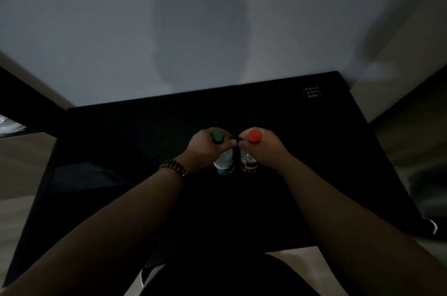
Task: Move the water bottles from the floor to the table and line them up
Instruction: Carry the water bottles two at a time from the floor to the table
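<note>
Clear plastic water bottles, green-capped (pixel 223 161) and orange-capped (pixel 249 162), stand side by side on the black counter (pixel 338 150); each hand's grip, left hand (pixel 208 148) and right hand (pixel 263 148), wraps a neck; set both flat before letting go.

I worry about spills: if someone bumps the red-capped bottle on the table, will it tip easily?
Probably yes: the red-capped bottle looks tall and narrow, so top-heavy. Its clear plastic likely flexes under a squeeze. The right hand grips near its cap.

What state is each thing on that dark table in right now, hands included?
Clear plastic bottle with green cap: upright, capped, gripped near the neck.
Clear plastic bottle with orange-red cap: upright, capped, gripped near the neck, beside the green-capped one.
Left hand: closed around green-capped bottle.
Right hand: closed around orange-capped bottle.
Black table: holds both bottles.
</note>
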`<state>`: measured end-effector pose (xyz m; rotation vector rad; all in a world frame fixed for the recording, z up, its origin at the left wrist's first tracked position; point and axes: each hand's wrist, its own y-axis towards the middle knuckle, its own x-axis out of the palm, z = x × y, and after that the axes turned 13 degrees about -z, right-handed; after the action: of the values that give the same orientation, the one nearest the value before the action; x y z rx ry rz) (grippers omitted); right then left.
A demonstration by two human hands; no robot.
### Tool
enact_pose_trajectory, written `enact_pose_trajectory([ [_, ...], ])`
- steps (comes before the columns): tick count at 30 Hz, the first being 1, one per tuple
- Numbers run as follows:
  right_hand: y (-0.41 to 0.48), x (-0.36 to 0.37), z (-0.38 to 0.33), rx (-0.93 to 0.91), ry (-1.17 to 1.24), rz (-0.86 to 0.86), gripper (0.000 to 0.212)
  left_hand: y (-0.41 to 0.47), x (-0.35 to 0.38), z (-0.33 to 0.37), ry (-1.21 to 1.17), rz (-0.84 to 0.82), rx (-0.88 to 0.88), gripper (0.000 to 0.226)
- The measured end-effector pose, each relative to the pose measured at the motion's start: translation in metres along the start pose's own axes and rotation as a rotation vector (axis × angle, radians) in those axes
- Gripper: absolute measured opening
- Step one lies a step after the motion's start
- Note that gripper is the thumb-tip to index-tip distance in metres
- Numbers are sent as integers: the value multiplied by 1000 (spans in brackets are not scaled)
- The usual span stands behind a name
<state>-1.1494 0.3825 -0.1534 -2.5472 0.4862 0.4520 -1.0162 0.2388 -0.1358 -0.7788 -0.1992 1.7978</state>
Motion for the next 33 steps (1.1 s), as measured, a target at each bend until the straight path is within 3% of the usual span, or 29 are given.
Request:
enact_pose_trajectory([
  [3,-2,0,-2,22,23,-16,13,-2,-2,-1,8,-34,-27,27],
  [6,-3,-1,-3,59,7,-29,15,-3,0,-1,48,-4,-35,41],
  [12,-23,-14,-16,49,57,-7,75,-18,-14,8,141,-84,-55,78],
  [15,-37,-26,-38,18,44,-13,87,-38,-35,18,237,-91,-46,95],
  [19,-48,-24,-77,-56,-118,14,83,-77,-66,25,428,49,-16,90],
  [27,-51,46,-163,-170,-450,109,67,-157,-109,5,484,246,-83,70],
  [33,-31,148,-211,-193,-561,-96,70,-231,-146,-69,402,346,-259,62],
])
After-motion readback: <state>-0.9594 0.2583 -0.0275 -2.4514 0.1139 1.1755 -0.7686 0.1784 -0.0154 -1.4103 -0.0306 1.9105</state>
